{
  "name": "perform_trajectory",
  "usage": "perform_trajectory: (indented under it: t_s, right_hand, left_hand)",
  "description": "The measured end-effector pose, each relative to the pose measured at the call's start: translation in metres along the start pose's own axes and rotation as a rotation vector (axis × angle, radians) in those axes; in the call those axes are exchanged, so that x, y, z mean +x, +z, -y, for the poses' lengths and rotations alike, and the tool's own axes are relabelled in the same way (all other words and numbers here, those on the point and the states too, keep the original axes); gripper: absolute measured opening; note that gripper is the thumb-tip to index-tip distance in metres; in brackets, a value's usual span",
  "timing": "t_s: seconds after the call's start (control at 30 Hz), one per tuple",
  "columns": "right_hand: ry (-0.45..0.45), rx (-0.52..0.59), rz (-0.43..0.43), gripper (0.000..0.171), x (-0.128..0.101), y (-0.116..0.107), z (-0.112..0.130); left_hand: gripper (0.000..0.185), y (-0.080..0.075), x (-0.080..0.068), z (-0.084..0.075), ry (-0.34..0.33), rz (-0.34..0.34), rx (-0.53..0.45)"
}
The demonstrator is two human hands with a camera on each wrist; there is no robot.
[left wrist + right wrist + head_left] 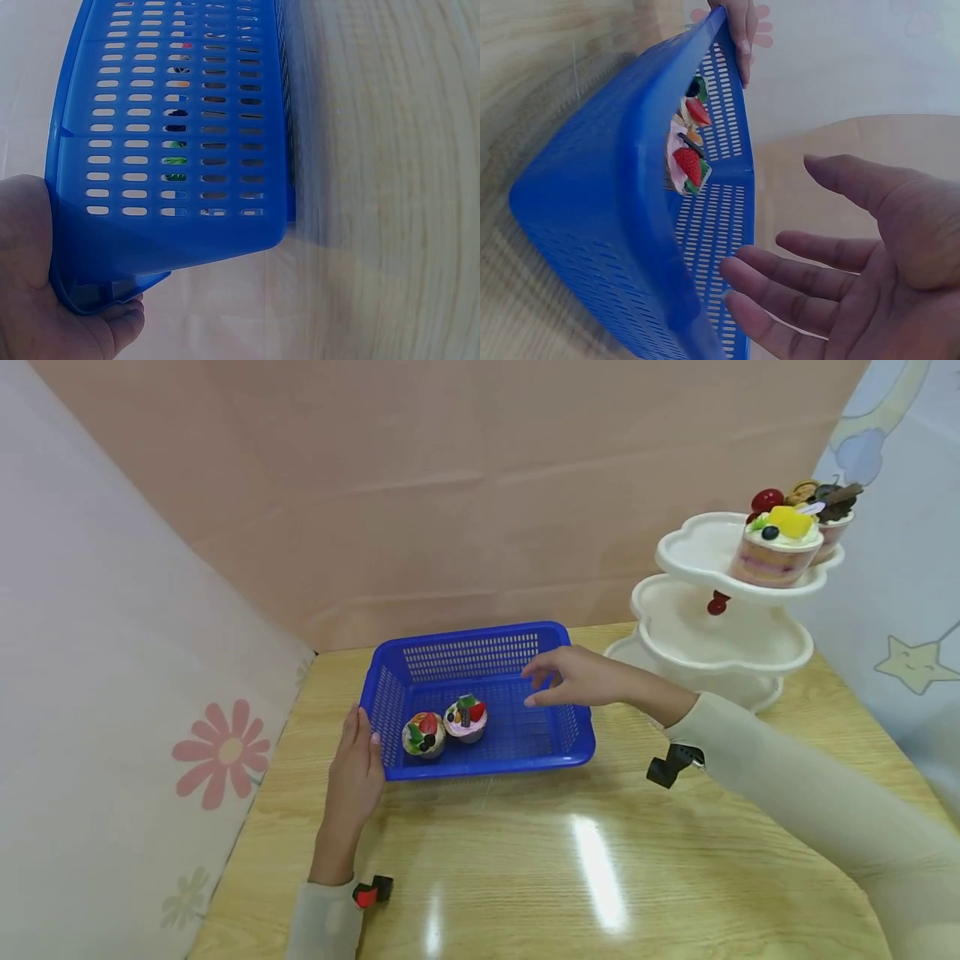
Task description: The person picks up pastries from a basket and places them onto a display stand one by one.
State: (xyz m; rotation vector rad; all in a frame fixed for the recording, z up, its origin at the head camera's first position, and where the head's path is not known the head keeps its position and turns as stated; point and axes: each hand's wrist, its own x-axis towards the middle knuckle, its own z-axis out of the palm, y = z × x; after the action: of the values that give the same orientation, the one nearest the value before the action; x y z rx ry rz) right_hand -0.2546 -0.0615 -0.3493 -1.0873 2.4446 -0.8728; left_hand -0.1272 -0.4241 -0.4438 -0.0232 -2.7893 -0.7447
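Observation:
My left hand (357,781) grips the left rim of a blue plastic basket (480,770), thumb over the edge near the front corner and fingers along the outside. Two small cupcakes sit side by side in the basket's left half. One cupcake (423,735) carries strawberry, green leaf and dark berries; the other cupcake (466,720) has pale pink cream, a strawberry and a dark bar. Over the basket's right end hovers my right hand (573,677), fingers apart and loosely bent. Nothing lies in that hand in the right wrist view.
To the right stands a white tiered stand (720,627) with scalloped plates. Its top plate bears a cake cup (776,556) with yellow fruit, a darker chocolate-topped cup (836,510) and red cherries (767,500). Walls (465,510) enclose the wooden table (480,877) at the back and sides.

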Motion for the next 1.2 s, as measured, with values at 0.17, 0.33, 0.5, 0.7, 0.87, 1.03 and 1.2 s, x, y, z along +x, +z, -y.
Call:
perform_trajectory:
  t_s: [0.17, 0.33, 0.5, 0.7, 0.87, 1.03, 1.2]
  right_hand:
    - [-0.014, -0.032, 0.113, 0.051, 0.012, -0.008, 0.004]
    - [-0.024, -0.14, 0.255, 0.059, 0.024, -0.013, 0.01]
    - [-0.07, -0.243, 0.439, 0.068, 0.039, -0.016, 0.018]
    - [-0.085, -0.375, 0.446, 0.075, 0.058, -0.006, 0.026]
    - [-0.075, -0.452, 0.347, 0.08, 0.071, 0.01, 0.024]
    - [-0.06, -0.432, 0.338, 0.084, 0.083, 0.016, 0.016]
    - [-0.058, -0.404, 0.333, 0.087, 0.093, 0.017, 0.004]
  left_hand:
    - [0.057, 0.0, 0.001, -0.002, -0.002, 0.002, 0.01]
    - [0.058, 0.0, -0.002, -0.001, -0.016, 0.026, 0.003]
    - [0.057, -0.001, -0.002, -0.001, -0.018, 0.023, 0.002]
    - [0.058, -0.003, 0.0, -0.002, -0.017, 0.026, 0.004]
    - [0.058, -0.002, 0.0, -0.002, -0.025, 0.033, 0.007]
    - [0.058, 0.0, 0.001, -0.001, -0.035, 0.039, 0.016]
    - [0.058, -0.001, 0.002, -0.001, -0.021, 0.033, 0.001]
